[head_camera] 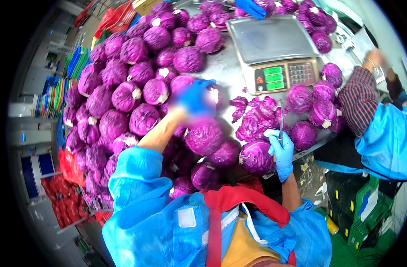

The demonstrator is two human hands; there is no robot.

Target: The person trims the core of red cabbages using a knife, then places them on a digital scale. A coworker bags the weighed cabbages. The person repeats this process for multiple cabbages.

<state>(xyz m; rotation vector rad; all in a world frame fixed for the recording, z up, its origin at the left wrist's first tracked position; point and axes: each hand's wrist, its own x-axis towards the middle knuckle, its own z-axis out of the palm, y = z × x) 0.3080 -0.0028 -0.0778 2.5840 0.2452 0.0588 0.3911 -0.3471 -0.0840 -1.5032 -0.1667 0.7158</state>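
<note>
My left hand (197,100), in a blue glove, reaches over a large heap of red cabbages (123,96) on the steel table (220,68). Blur covers the fingers, so whether they grip a cabbage is unclear; one red cabbage (214,93) with a pale cut stem shows just beside them. In a light blue glove, my right hand (281,150) holds a knife (282,120) with its blade pointing away from me. Close to that hand lies another red cabbage (258,157), at the near table edge. Loose trimmed cabbage leaves (257,118) are piled beyond it.
A digital weighing scale (273,43) with a lit display stands at the far side. More red cabbages (318,100) sit to the right, near a co-worker's checked sleeve (360,96). Another blue-gloved hand (252,8) is at the far edge. Green crates (367,207) stand low on the right.
</note>
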